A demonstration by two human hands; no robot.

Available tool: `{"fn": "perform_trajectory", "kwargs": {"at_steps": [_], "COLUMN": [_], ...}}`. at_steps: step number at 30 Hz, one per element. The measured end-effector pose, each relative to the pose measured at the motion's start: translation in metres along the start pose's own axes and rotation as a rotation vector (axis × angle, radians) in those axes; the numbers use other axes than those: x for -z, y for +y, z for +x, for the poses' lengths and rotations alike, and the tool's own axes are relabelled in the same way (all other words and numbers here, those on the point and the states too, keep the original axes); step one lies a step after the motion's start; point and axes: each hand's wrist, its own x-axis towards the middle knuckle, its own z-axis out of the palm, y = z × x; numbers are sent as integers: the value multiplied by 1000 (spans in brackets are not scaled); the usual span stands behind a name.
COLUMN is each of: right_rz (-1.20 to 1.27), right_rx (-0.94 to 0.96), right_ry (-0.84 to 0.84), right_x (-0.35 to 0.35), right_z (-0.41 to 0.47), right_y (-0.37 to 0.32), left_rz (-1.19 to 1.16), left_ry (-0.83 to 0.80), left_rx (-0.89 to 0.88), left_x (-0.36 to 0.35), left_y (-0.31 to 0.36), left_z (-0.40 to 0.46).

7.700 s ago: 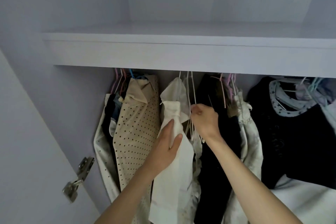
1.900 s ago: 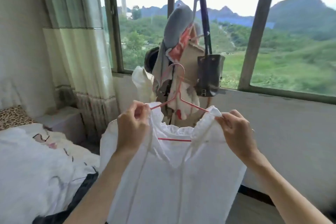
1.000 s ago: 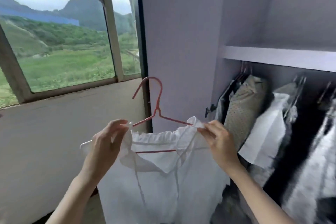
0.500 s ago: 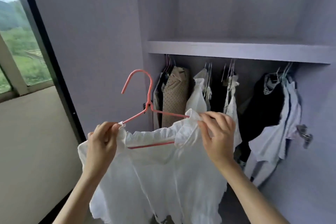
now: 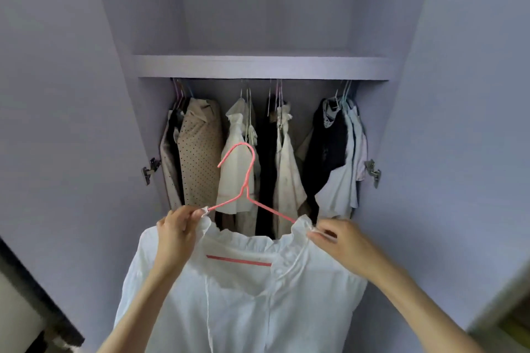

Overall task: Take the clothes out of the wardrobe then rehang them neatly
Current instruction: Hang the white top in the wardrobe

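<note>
Both hands pinch the white blouse (image 5: pixel 243 304) at its frilled shoulders, left hand (image 5: pixel 175 233) and right hand (image 5: pixel 342 243), keeping it spread on the pink hanger (image 5: pixel 249 186) in front of the open wardrobe (image 5: pixel 258 66). To hang it well, one hand should probably shift to the hook and aim for the gap between the hung clothes (image 5: pixel 200 152) near the middle; the rail itself seems hidden behind the shelf edge.
</note>
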Motion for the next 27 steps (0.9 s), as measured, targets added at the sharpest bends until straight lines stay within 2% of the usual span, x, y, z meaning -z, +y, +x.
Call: {"fn": "perform_trajectory", "kwargs": {"at_steps": [4,8,12,21,27], "right_rz": [115,130,143,316,420], "right_rx": [-139,-278,-408,-638,-585], "right_ry": [71,143,201,327,290], "right_x": [11,11,5,-2,0], "right_z": [-26,-42,-48,-35,-4], "right_y": [8,22,37,58,60], "left_rz": [-3,-88,-29,-11,20], "left_ry": [-103,-333,-531,-632,-663], "left_rx": [1,-15,41,96,140], "left_x": [-34,-60,-71,-90,-105], "left_y": [11,13,13,-7,-16], "left_z": [2,-4,-20,-8,6]}}
